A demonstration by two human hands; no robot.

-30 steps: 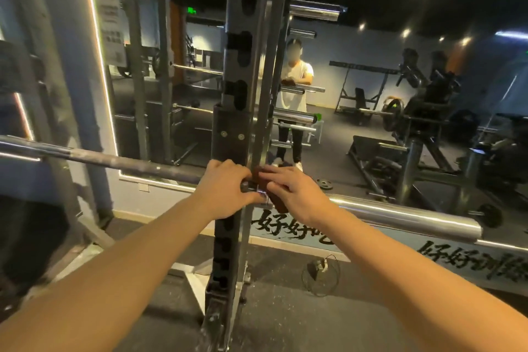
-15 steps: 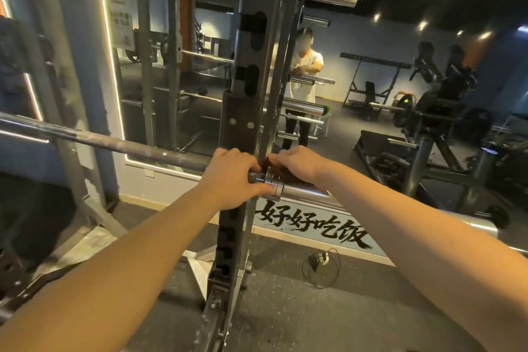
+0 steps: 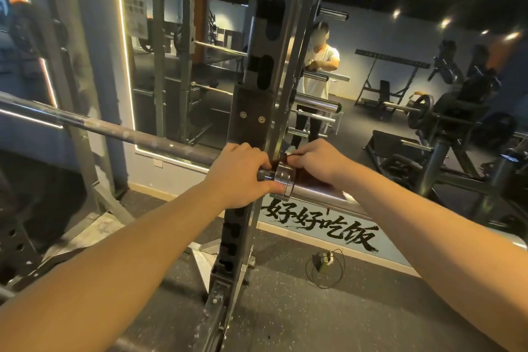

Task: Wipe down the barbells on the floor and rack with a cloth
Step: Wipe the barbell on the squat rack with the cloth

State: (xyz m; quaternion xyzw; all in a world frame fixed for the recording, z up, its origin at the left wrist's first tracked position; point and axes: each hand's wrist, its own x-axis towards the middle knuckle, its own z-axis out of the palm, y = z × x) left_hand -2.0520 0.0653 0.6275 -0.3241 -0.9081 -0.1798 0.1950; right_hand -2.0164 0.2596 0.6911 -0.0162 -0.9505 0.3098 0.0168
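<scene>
gripping the barbell [image 3: 120, 130] shaft w/ fingers curled round it, the left hand [image 3: 243, 174] sits right at the rack upright [image 3: 264, 37], thumb touching the steel collar [image 3: 283, 180]. right hand [image 3: 317, 161] is just past the collar, fingers curled over a dark cloth [image 3: 311, 181] wrapped on the bar's sleeve. bar lies across the rack, off the floor [image 3: 285, 308], sleeve end pointing right.

So we've got a long grey steel barbell [image 3: 128, 133] resting across the dark metal rack upright [image 3: 251, 120], shaft pretty scuffed, collar shiny, and a dark brown cloth [image 3: 310, 180] lying over its sleeve right beside that collar.
</scene>
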